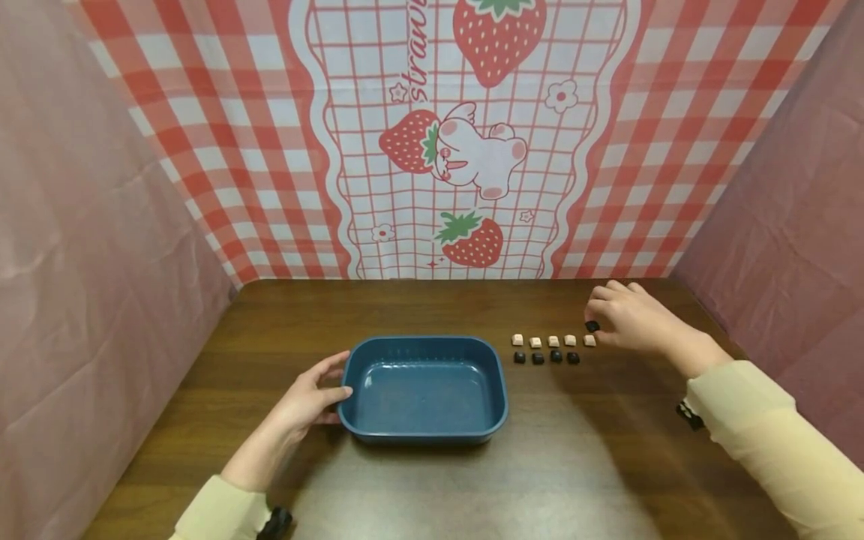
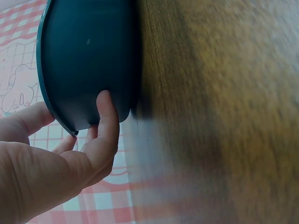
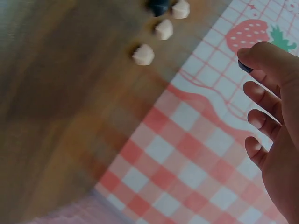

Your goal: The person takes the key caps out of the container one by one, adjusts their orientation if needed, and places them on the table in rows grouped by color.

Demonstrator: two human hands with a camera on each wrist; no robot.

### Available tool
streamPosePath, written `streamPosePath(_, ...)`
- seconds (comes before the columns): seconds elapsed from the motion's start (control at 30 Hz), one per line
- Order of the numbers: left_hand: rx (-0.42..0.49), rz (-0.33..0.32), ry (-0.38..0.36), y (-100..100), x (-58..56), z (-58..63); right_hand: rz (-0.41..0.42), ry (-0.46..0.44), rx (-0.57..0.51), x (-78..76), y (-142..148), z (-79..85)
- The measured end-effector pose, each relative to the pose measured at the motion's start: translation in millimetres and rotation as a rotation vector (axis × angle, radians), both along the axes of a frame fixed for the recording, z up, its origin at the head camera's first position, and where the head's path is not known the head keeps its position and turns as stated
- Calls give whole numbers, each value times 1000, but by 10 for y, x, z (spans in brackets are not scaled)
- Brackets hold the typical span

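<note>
My right hand [image 1: 629, 319] pinches a black keycap [image 1: 592, 326] between thumb and index finger, above the right end of two short rows. In the right wrist view only an edge of that keycap [image 3: 244, 66] shows at the fingertips, while the other fingers are loosely bent. The farther row has several white keycaps [image 1: 553, 341]; the nearer row has several black keycaps [image 1: 556, 356]. My left hand [image 1: 312, 395] grips the left end of a blue rectangular basin [image 1: 422, 436], thumb over the rim and fingers against the outer wall [image 2: 88, 60]. The basin's inside holds nothing.
Both rows lie just right of the basin on a brown wooden table [image 1: 432, 495]. A red-and-white checked strawberry cloth [image 1: 439, 187] hangs along the table's back edge. Pink cloth [image 1: 101, 225] hangs at both sides.
</note>
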State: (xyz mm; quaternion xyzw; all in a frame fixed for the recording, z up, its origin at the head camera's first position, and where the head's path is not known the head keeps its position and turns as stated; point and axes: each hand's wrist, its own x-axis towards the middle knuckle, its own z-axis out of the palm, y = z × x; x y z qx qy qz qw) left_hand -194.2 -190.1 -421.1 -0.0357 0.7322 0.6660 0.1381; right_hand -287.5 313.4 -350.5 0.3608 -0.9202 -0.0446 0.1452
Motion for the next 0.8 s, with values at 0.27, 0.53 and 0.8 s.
streamPosePath(0.27, 1, 2, 5, 6, 3, -11, -55, 1, 23, 18, 134, -237)
streamPosePath(0.53, -2, 5, 4, 2, 0, -11, -122, -37, 89, 23, 145, -427)
streamPosePath(0.8, -9, -1, 0, -4, -2, 0, -139, -55, 91, -27, 158, -621)
